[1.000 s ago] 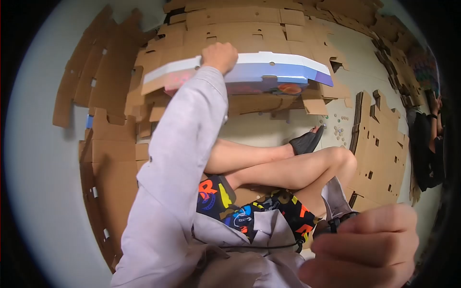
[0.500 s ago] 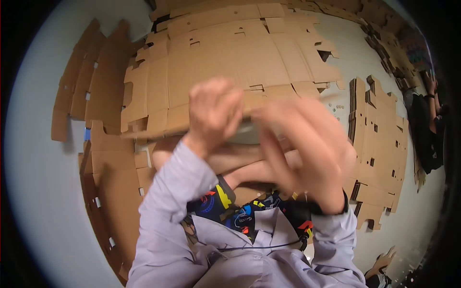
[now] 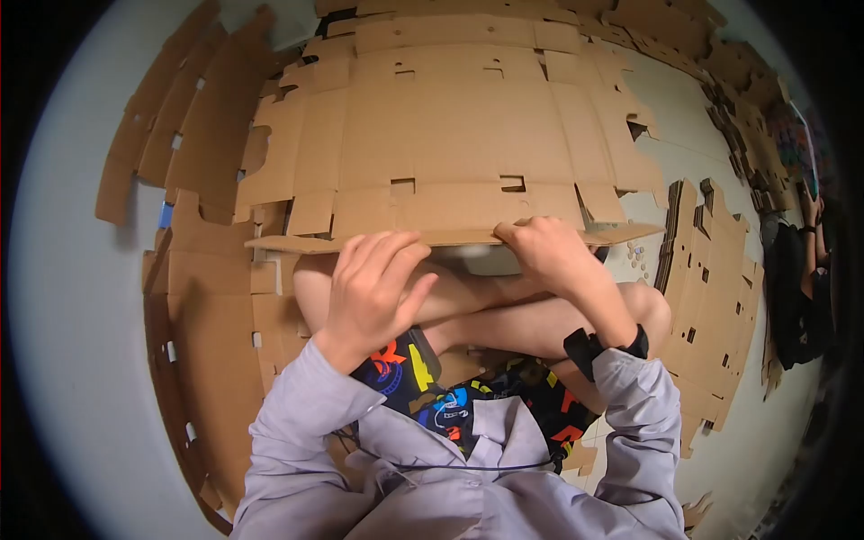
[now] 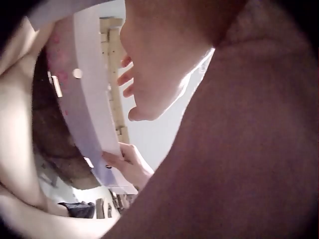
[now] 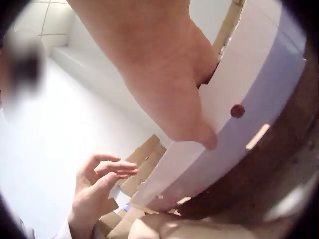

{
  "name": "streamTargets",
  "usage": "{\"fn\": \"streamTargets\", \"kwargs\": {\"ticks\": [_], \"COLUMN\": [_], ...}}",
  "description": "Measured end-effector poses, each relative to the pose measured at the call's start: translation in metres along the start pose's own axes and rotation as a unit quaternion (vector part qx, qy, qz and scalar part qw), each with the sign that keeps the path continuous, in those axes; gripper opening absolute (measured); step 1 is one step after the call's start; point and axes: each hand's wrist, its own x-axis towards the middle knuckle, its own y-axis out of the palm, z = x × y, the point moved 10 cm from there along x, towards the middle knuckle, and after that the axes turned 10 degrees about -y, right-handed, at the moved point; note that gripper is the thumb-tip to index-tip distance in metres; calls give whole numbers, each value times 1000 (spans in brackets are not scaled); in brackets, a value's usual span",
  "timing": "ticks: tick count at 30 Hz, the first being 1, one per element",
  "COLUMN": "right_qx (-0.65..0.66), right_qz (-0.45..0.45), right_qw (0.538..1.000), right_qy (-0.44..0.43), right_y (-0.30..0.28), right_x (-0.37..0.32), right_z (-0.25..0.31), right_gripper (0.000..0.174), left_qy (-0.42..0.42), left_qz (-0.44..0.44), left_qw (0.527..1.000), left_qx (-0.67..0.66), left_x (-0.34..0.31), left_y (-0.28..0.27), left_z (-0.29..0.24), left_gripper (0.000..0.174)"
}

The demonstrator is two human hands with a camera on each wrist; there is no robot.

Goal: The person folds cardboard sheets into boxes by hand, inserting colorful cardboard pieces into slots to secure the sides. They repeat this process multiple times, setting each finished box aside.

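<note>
A large die-cut cardboard box blank (image 3: 459, 121) lies in front of the crossed legs, brown side up in the head view. Its near edge strip (image 3: 454, 238) stands over the shins; the wrist views show its printed white and lilac face (image 5: 249, 64). My right hand (image 3: 549, 252) pinches that edge, thumb on the printed face and fingers over the brown side. My left hand (image 3: 373, 292) is close to the same edge with fingers loosely extended and thumb apart. In the right wrist view the left hand (image 5: 97, 191) shows a gap from the cardboard.
Flattened cardboard pieces lean and lie at the left (image 3: 211, 297). A stack of cardboard blanks (image 3: 706, 306) lies on the floor at the right, with small round discs (image 3: 637, 256) beside it. Another person's dark-clothed body (image 3: 792, 288) is at the far right.
The printed face has turned out of the head view, leaving the brown side showing. My right hand has come from the lower right onto the edge; my left hand has loosened its grip there.
</note>
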Motion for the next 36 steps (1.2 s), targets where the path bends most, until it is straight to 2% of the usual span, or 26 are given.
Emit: {"fn": "streamTargets", "kwargs": {"ticks": [2,5,7,8,9,11,13,15,16,17,18,19,20,21,22,23,27,29,30,34,36], "right_qx": [41,125,150,172,176,144,148,145,140,136,151,98,45,-9,4,9,47,79,102,5,-47], "right_qz": [55,84,68,87,85,63,59,42,29,20,27,-25,-77,-131,-80,-84,-85,-83,-29,-88,-102], "right_qw": [998,988,985,981,981,987,987,988,990,990,988,995,996,991,995,994,987,985,984,987,981], "right_qy": [-14,-31,-53,0,16,-14,-21,-18,-12,-5,28,24,20,16,51,72,124,131,140,137,160], "right_y": [-5,-20,-40,-48,-55,-63,-70,-75,-76,-75,-71,-80,-84,-89,-76,-72,-49,-36,-31,-27,-26], "right_x": [7,16,23,24,24,24,27,33,36,39,42,47,49,51,63,68,90,101,106,116,118], "right_z": [-5,-15,-25,-31,-32,-34,-40,-52,-60,-70,-87,-95,-100,-107,-127,-142,-186,-205,-208,-216,-214], "right_gripper": [14,19,22,21,22,23,23,24,24,24,32,36,39,43,56,57,63,63,70,58,56], "left_qy": [5,-36,-121,-169,-214,-296,-297,-297,-314,-315,-310,-300,-397,-411,-420,-430,-401,-395,-400,-402,-407], "left_qz": [19,47,-12,-75,-138,4,125,198,193,173,147,119,56,37,17,-3,18,-10,-27,-91,-163], "left_qw": [1000,998,992,977,952,938,924,875,829,769,697,614,653,672,692,710,703,732,738,770,871], "left_qx": [14,30,-35,-104,-168,-181,-205,-329,-421,-529,-629,-720,-642,-615,-587,-557,-588,-556,-543,-487,-221], "left_x": [15,29,40,45,49,50,38,26,23,22,24,27,15,13,15,15,23,24,24,19,28], "left_y": [-23,-48,-84,-102,-121,-100,-46,-4,9,18,27,38,53,61,65,66,64,61,62,55,22], "left_z": [-16,5,63,102,145,235,274,274,273,274,278,283,313,323,331,340,335,332,334,332,335], "left_gripper": [32,29,22,22,25,37,46,52,64,65,68,70,72,72,73,74,70,68,66,51,49]}}
